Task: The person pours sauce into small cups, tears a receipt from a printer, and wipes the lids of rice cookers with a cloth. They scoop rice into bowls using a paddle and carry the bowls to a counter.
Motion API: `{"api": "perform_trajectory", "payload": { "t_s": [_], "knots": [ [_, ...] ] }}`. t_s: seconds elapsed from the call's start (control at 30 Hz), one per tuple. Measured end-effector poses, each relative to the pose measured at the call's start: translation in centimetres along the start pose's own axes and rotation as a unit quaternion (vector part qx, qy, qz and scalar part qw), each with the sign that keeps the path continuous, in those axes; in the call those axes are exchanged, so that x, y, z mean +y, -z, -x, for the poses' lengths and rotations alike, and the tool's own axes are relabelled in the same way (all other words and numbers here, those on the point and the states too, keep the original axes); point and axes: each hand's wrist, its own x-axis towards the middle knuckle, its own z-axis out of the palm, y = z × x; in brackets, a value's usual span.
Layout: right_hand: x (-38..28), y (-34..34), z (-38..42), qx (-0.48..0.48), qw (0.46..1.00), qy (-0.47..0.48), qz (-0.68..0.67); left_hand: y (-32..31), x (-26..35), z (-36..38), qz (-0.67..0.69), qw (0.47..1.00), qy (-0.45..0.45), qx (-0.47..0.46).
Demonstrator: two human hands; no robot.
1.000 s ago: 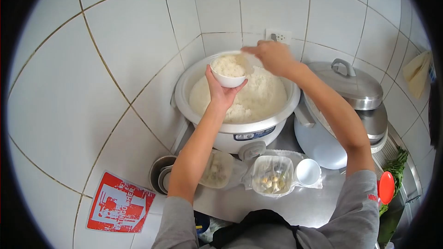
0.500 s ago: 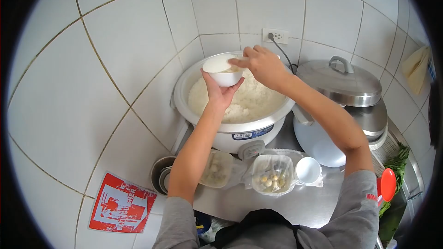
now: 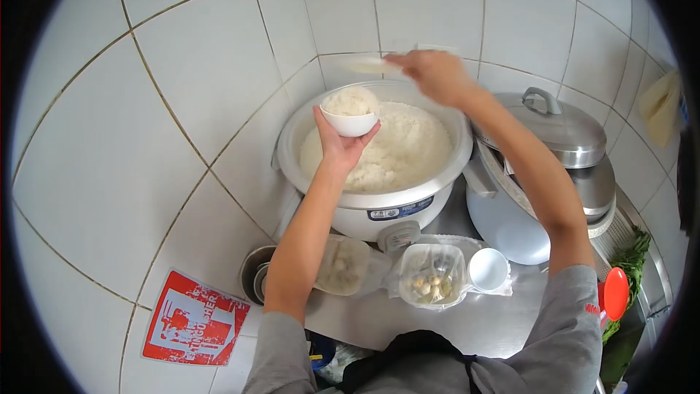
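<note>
Over the open rice cooker [image 3: 375, 197] we hold a small white bowl [image 3: 350, 124] in our left hand [image 3: 339, 147], the fingers cupped up around its underside. The bowl sits above the left part of the pot, and cooked rice [image 3: 351, 101] is mounded in it above the rim. That much of the serving looks done: by our judgement the bowl is full, or close to it.

Our right hand [image 3: 436, 73] is raised behind the cooker, near the tiled wall, closed around the handle of a pale rice paddle [image 3: 370, 66] whose blade points left, above and apart from the bowl. The paddle is blurred, so we cannot tell whether any rice clings to it.

Inside the pot a large bed of white rice [image 3: 405, 149] remains, so little of the batch has been taken. What seems left, as we judge it, is to bring the filled bowl away from the cooker.

On the steel counter just in front of the cooker lie two clear containers of food in plastic bags [image 3: 430, 277] and an empty white cup [image 3: 488, 268]. A lidded steel pot [image 3: 558, 131] stands to the right.
</note>
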Motion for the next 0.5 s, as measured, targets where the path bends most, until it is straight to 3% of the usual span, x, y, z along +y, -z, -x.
{"api": "perform_trajectory", "payload": {
  "t_s": [0.07, 0.1, 0.2, 0.27, 0.33, 0.37, 0.5],
  "knots": [
    [1.0, 1.9, 0.3, -0.048, 0.984, -0.084, -0.152, 0.5, 0.2, -0.2, 0.012, 1.000, -0.001, -0.009],
    [1.1, 0.4, 0.8, -0.045, 0.985, -0.035, -0.165, 0.8, 0.1, -0.4, 0.020, 1.000, 0.004, -0.020],
    [-0.1, -0.6, 0.6, 0.005, 0.998, -0.005, -0.065, 1.0, 0.0, -0.8, -0.011, 0.997, 0.043, -0.069],
    [0.0, 0.0, 0.3, 0.024, 0.996, -0.018, -0.086, 0.9, 0.2, -0.7, -0.023, 0.996, 0.051, -0.068],
    [-0.1, -0.1, 0.3, 0.064, 0.990, 0.045, -0.113, 0.8, 0.2, -0.6, -0.028, 0.996, 0.059, -0.063],
    [-1.5, 0.3, 0.7, -0.007, 0.997, 0.007, -0.078, 1.0, 0.1, -0.8, -0.032, 0.995, 0.054, -0.079],
    [-2.0, 1.8, 0.1, 0.005, 0.993, -0.016, -0.116, 1.0, 0.3, -0.8, -0.047, 0.993, 0.058, -0.089]
  ]
}}
